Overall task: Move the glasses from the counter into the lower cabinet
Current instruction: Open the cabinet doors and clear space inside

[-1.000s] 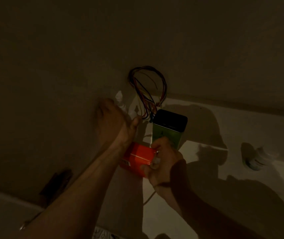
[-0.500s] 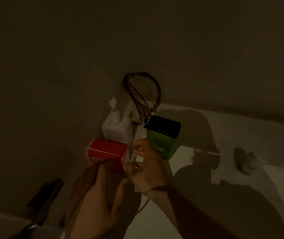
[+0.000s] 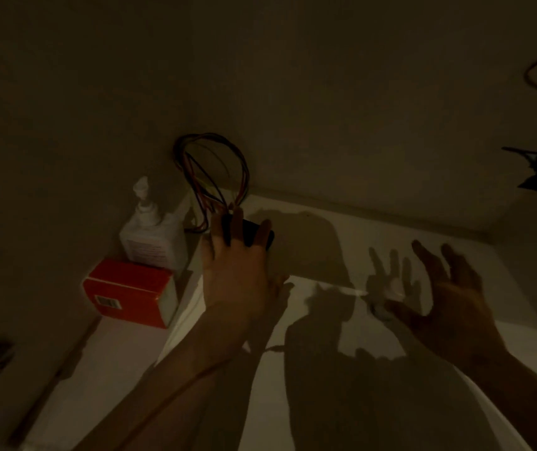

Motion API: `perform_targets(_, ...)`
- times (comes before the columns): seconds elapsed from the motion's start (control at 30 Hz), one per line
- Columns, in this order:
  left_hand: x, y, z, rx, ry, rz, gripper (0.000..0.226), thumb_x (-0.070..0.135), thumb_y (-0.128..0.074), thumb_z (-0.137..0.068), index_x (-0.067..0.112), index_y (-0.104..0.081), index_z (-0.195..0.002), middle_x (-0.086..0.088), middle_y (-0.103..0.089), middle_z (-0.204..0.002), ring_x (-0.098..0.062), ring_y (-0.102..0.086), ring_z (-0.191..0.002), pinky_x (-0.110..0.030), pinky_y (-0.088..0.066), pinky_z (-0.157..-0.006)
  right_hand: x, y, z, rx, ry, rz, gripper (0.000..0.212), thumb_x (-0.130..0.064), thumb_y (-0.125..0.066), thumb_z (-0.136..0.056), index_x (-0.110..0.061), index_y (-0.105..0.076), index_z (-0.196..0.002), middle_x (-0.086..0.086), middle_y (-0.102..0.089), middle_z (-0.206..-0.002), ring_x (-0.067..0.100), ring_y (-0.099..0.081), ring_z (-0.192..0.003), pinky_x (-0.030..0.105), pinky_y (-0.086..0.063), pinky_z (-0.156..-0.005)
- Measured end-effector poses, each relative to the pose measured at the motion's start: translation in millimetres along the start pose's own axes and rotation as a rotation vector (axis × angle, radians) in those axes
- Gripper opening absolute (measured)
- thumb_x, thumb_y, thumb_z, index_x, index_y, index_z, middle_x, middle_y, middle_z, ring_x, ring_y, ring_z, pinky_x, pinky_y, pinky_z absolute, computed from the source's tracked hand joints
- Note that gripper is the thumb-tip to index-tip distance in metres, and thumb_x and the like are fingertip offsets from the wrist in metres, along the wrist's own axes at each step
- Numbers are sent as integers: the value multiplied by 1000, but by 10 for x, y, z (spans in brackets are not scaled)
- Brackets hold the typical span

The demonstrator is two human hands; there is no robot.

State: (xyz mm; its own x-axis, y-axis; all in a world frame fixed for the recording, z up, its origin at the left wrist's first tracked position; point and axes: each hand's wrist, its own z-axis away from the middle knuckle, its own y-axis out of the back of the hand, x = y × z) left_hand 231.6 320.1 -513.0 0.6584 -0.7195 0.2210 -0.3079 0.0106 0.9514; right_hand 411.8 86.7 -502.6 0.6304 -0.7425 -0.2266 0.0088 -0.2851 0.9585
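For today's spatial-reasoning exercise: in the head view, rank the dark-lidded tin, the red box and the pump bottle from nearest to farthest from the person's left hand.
From the left hand:
1. Dark-lidded tin, under its fingertips.
2. Pump bottle and red box, both to its left in the corner; too close to call.

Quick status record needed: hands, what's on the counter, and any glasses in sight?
left hand: fingers spread over the black-lidded tin, grip unclear
right hand: open, empty, above counter
corner items: pump bottle, red box, wires
glasses: none visible
lighting: very dim
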Motion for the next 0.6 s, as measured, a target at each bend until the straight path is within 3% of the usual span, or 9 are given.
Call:
perform_targets(0.07,-28,-42,1,27,-10,6,77,51,-60,-91,38,-20,-156,-13,-13,-165,-40,0,-150,-57,-20,-118,83,-80,13,-108,-5,-127,103,-51,-84,-71,-25,-33,-156,14,-41,-155,38,-42,-136,55,-47,-103)
perform_targets(0.2,-146,14,47,59,-47,49,69,37,-62,-93,39,-29,-154,-9,-22,-161,-35,-8,-144,-52,-28,-116,166,-299,60,-42,1,-366,66,-11,-88,-74,-18,-61,-134,7,-63,-135,25,-65,-103,44,-58,-84)
perform_targets(0.3,-165,151,240,63,-87,59,69,41,-64,-91,43,-31,-152,-5,-28,-158,-34,-17,-141,-52,-37,-110,124,-341,56,-25,-19,-435,53,-13,-87,-74,-32,-61,-116,-3,-70,-106,22,-68,-92,46,-59,-79)
perform_targets(0.4,-221,311,628,75,-129,68,73,44,-72,-85,41,-39,-150,-7,-38,-154,-36,-28,-143,-54,-46,-101,42,-304,23,-49,-57,-483,48,-14,-89,-73,-30,-61,-108,-7,-69,-92,25,-69,-88,47,-59,-77)
perform_targets(0.47,-328,371,957,62,-156,77,72,48,-69,-84,40,-41,-150,-10,-42,-152,-39,-33,-140,-56,-45,-102,-33,-285,33,-29,-30,-459,43,-13,-88,-74,-29,-62,-104,-11,-67,-87,21,-69,-82,37,-57,-71)
perform_targets(0.57,-565,465,1409,60,-125,79,68,56,-62,-83,41,-45,-147,-9,-48,-148,-40,-39,-137,-56,-46,-98,-316,-223,141,-35,57,-483,45,-14,-87,-75,-32,-61,-107,-25,-58,-87,-4,-58,-75,8,-45,-52)
perform_targets(0.6,-648,484,1520,59,-99,69,67,55,-66,-82,40,-49,-145,-10,-50,-147,-40,-41,-135,-58,-48,-96,-455,-195,181,-58,106,-485,42,-20,-86,-75,-31,-62,-107,-28,-56,-89,-8,-57,-73,5,-42,-49)
